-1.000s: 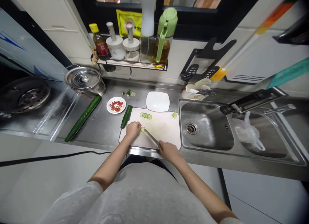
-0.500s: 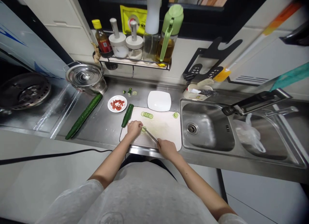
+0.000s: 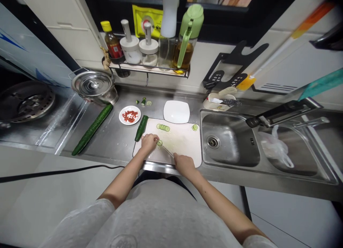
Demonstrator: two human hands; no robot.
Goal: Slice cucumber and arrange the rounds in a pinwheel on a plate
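Note:
My right hand [image 3: 184, 164] is closed around the handle of a knife [image 3: 168, 151] over the cutting board [image 3: 184, 144]. The blade slants toward my left hand [image 3: 149, 143], and its tip end meets a pale green cucumber slice [image 3: 159, 143]. With fingers pinched together, my left hand holds that slice at its edge. Above it on the board lies an overlapping row of cucumber slices [image 3: 163, 127], and a few more slices [image 3: 194, 127] sit at the upper right corner. A cut piece of cucumber [image 3: 141, 128] rests on the board's left edge.
Behind the board stands a white square plate [image 3: 176, 111]. To the left are a plate of chopped red bits [image 3: 134, 121], cucumber ends [image 3: 143, 102], a whole cucumber [image 3: 92, 129] and a lidded steel pot [image 3: 93, 84]. A sink [image 3: 230, 141] adjoins the right side. A condiment rack [image 3: 150, 69] hangs above.
The knife blade has turned and now shows as a thinner line, with more of the cucumber slice's round face visible. Both hands have hardly moved.

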